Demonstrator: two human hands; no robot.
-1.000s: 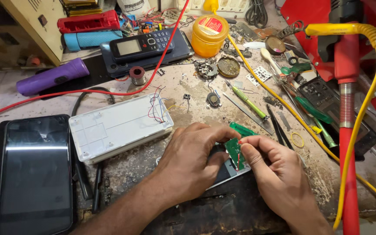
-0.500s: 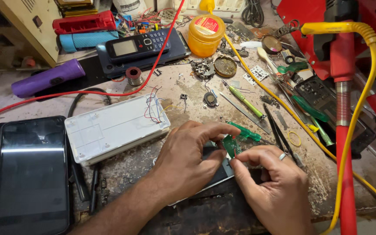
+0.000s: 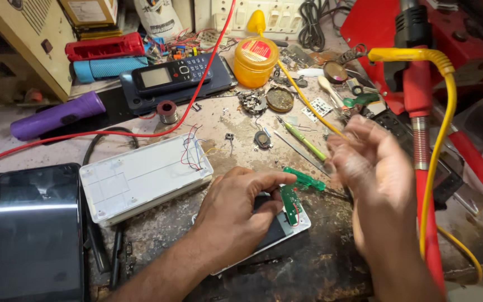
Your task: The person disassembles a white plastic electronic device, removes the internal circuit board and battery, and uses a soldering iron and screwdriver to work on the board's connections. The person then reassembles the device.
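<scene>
Bench (image 3: pixel 331 268) clutter: dark tablet (image 3: pixel 32 235) lower left, white plastic case (image 3: pixel 141 176) with thin loose wires beside it. Purple cylinder (image 3: pixel 57 114) at left. Upper centre — keypad phone (image 3: pixel 177 72) lying on a dark slab, yellow jar (image 3: pixel 255 61) to its right. Yellow cable (image 3: pixel 440 140) and red tool (image 3: pixel 420 112) down the right side.
</scene>
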